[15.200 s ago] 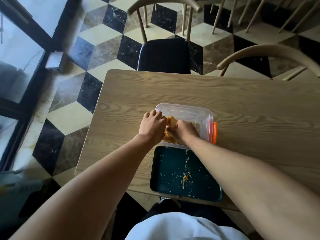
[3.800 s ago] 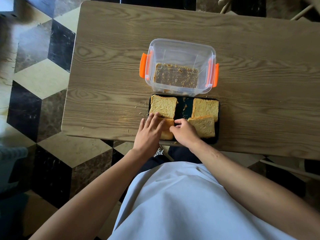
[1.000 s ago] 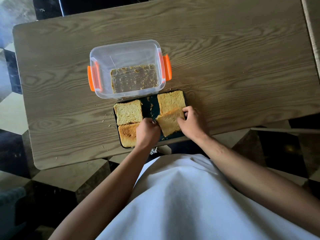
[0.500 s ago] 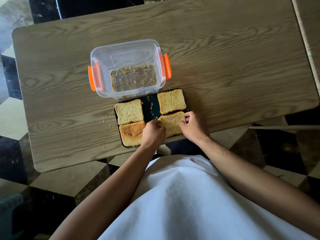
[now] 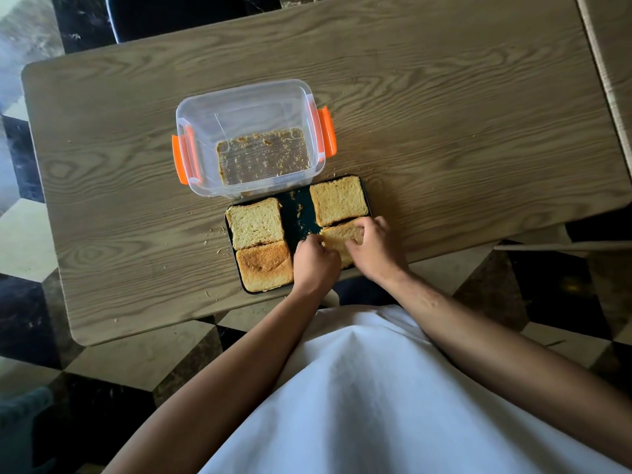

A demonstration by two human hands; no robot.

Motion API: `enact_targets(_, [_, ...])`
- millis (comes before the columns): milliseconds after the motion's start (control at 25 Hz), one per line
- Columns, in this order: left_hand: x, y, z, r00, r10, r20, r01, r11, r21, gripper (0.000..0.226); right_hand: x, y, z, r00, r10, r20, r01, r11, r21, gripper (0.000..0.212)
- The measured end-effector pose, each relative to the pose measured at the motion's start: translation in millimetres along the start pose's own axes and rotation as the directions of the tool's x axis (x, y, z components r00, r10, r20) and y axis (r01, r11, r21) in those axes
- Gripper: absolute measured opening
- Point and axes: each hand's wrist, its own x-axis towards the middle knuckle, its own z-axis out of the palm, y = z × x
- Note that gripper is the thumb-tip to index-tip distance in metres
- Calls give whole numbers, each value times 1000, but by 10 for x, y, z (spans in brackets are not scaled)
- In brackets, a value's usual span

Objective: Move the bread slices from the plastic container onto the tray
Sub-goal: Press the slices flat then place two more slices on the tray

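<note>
Bread slices: four lie on the tray in two columns; the far-left slice (image 5: pixel 254 223) and the browner near-left slice (image 5: pixel 265 265) touch edge to edge, the far-right slice (image 5: pixel 338 200) lies flat, and the near-right slice (image 5: pixel 337 238) is partly covered by both hands
Tray: dark tray (image 5: pixel 299 213) sits at the near edge of the table, a bare strip with crumbs showing between the two columns
Left hand: left hand (image 5: pixel 316 263) has its fingers curled, tips touching the left edge of the near-right slice; whether they pinch it or only press on it cannot be told
Right hand: right hand (image 5: pixel 374 249) rests over the right part of the same slice, fingers bent and loosely spread on its top and far edge; a firm grip cannot be told
Plastic container: clear plastic container (image 5: pixel 205 145) with orange clasps (image 5: pixel 326 131) on both short sides stands just beyond the tray, its near wall touching or nearly touching the tray's far rim; only crumbs lie on its bottom
Table: wood-grain table (image 5: pixel 444 114) carries scattered crumbs to the left of the tray
Person: white garment (image 5: pixel 376 405) fills the lower view, bare forearms reaching over it
Floor: checkered floor (image 5: pixel 34 241) of dark and pale tiles shows around the table
</note>
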Motion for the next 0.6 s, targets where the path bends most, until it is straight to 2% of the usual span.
enact_targets(440, [27, 27, 44, 999, 40, -4, -40, 999, 14, 34, 24, 76, -48, 999, -21, 26, 21, 1000, -1, 47])
enact_targets(520, [2, 5, 1, 997, 72, -37, -71, 997, 5, 36, 29, 65, -69, 996, -85, 19, 85, 995, -44, 48])
enact_targets(600, [-37, -50, -78, 974, 207, -92, -199, 976, 87, 38, 46, 44, -63, 979, -202, 33, 205, 973, -107, 49])
